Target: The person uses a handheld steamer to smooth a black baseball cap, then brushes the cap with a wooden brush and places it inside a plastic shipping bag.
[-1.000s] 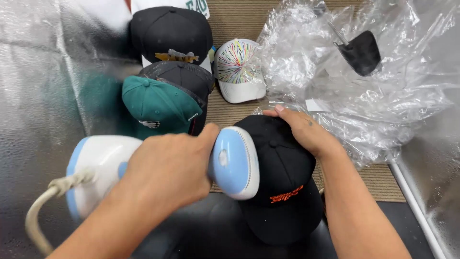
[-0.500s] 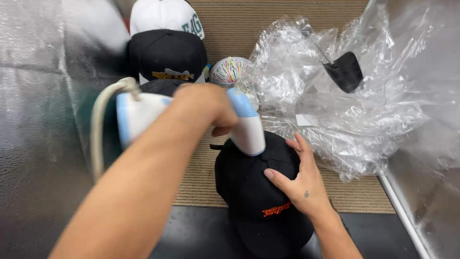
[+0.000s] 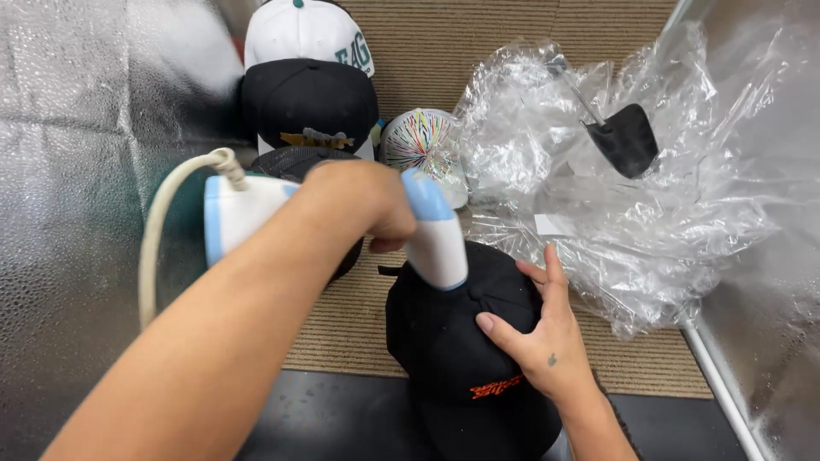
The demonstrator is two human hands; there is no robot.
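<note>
My left hand (image 3: 354,205) grips a white and light-blue handheld steamer (image 3: 431,235) with a cream hose (image 3: 166,226). Its head presses down on the crown of a black cap (image 3: 461,358) with orange stitching on the front. My right hand (image 3: 542,329) lies flat on the right side of that cap, fingers spread, steadying it. The cap rests on a ribbed tan mat (image 3: 333,329).
Several other caps lie behind: a white one (image 3: 303,30), a black one (image 3: 307,98), a white one with colourful streaks (image 3: 423,141). Crumpled clear plastic wrap (image 3: 649,196) fills the right, with a small black piece (image 3: 628,137) on it. Silver foil-like lining (image 3: 77,171) covers the left.
My left hand lifted the steamer from lying flat beside the cap and tipped its head down onto the crown. My right hand slid from the cap's far edge to its right side.
</note>
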